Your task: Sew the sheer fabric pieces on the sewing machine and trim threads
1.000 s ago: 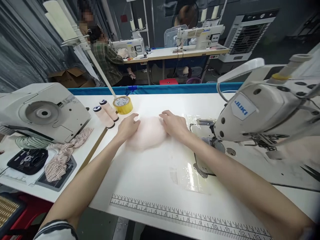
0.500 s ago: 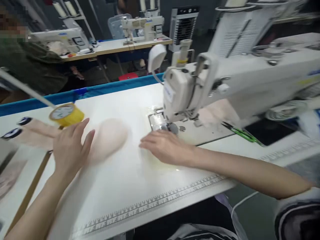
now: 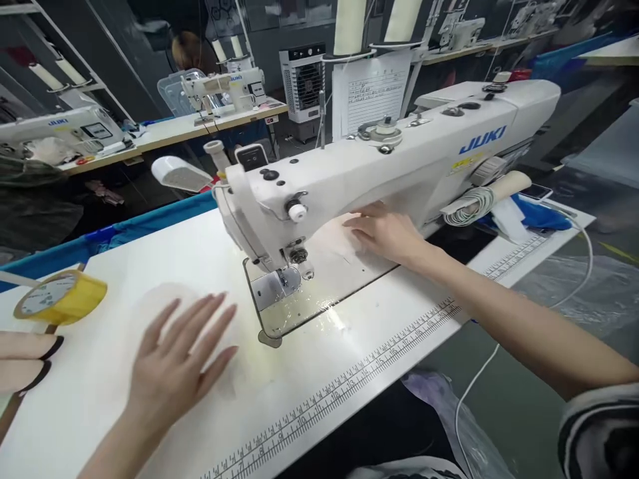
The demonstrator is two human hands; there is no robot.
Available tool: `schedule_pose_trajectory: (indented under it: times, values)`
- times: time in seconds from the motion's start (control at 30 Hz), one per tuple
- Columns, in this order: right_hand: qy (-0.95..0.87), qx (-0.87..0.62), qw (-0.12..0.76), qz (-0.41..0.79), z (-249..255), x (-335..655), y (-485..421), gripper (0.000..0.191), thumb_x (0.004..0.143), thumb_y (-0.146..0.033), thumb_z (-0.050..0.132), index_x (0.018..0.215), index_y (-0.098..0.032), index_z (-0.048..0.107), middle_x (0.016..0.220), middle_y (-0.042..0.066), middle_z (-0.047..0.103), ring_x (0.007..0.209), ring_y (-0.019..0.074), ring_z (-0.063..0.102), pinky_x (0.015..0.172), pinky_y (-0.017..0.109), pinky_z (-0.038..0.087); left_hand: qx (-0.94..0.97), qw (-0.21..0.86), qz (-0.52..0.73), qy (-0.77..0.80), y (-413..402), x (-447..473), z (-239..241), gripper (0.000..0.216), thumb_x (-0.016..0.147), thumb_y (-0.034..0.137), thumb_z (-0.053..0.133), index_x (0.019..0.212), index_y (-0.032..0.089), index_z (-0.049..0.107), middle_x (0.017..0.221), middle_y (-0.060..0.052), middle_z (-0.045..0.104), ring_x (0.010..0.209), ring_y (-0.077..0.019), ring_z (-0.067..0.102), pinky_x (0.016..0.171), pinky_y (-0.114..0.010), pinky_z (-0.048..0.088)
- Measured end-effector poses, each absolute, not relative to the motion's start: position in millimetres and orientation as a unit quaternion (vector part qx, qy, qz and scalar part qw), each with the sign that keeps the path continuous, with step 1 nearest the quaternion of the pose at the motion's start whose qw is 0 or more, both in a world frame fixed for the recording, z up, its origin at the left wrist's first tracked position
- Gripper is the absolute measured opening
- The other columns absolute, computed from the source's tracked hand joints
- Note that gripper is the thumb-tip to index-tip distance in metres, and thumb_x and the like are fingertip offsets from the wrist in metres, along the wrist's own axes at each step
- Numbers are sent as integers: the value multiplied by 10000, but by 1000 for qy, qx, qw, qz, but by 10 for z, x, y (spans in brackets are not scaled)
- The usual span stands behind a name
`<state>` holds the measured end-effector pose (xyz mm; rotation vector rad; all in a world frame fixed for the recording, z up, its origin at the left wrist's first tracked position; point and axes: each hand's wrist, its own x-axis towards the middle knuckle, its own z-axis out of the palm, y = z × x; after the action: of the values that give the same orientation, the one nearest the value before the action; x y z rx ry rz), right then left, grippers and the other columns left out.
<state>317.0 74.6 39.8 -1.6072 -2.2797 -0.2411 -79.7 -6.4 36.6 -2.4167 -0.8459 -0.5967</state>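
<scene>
My left hand (image 3: pixel 174 362) is spread over the white tabletop, fingers apart and holding nothing. Just behind its fingers lies a pale, rounded piece (image 3: pixel 167 294), blurred and barely distinct from the table. Under the arm of the white sewing machine (image 3: pixel 379 166), my right hand (image 3: pixel 387 233) reaches with stretched fingers to pale pink fabric (image 3: pixel 335 238). Its fingertips are at the fabric's edge; the far fingers are partly hidden. The needle area (image 3: pixel 279 283) stands between my hands with no fabric visible under the presser foot.
A yellow tape roll (image 3: pixel 82 299) and dark-edged beige pieces (image 3: pixel 24 362) are at the left. A printed ruler (image 3: pixel 344 389) runs along the front edge. Coiled cord (image 3: pixel 469 206) hangs at the machine's right, near a blue cloth (image 3: pixel 546 216). Other machines (image 3: pixel 224 90) stand behind.
My view has swung right. My right hand has moved from beside the needle plate to the fabric under the machine arm. My left hand has moved right across the table, its fingers spreading.
</scene>
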Motion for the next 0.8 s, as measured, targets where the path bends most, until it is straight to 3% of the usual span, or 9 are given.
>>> schedule_pose_trajectory:
  times: [0.17, 0.37, 0.47, 0.63, 0.8]
  values:
    - [-823, -530, 172, -109, 340, 3055, 803, 327, 939, -142, 425, 1134, -153, 688, 1203, 131, 659, 1125, 293, 534, 924, 413, 384, -925, 194, -215, -247, -169, -148, 251, 490, 901, 265, 605, 1379, 193, 521, 1288, -105, 656, 1201, -276, 618, 1150, -485, 355]
    - [-867, -487, 99, -27, 340, 2994, 742, 205, 899, -179, 492, 926, -175, 696, 975, 97, 697, 893, 237, 601, 723, 334, 392, -939, 118, -224, -233, -201, 246, 197, 334, 926, 279, 559, 1244, 199, 619, 1205, -76, 704, 1131, -241, 653, 1030, -417, 485]
    - [-857, -504, 108, -15, 331, 3016, 781, 232, 921, -192, 463, 917, -173, 694, 956, 94, 701, 863, 232, 615, 660, 318, 378, -940, 104, -227, -233, -166, 343, 186, 305, 934, 282, 547, 1213, 196, 632, 1193, -67, 709, 1116, -237, 658, 1024, -413, 491]
    - [-859, -493, 134, -22, 365, 3090, 837, 287, 950, -200, 419, 1097, -181, 664, 1074, 81, 697, 974, 234, 614, 760, 318, 404, -940, 92, -231, -233, -98, 512, 201, 282, 947, 289, 533, 1186, 178, 634, 1179, -68, 715, 1089, -231, 669, 971, -392, 521]
    - [-850, -515, 94, -57, 367, 3104, 847, 188, 868, -144, 508, 885, -167, 693, 929, 93, 706, 881, 250, 621, 840, 363, 386, -935, 70, -197, -287, 91, 841, 164, 357, 994, 333, 437, 1272, 156, 575, 1328, -101, 630, 1224, -250, 598, 951, -399, 542]
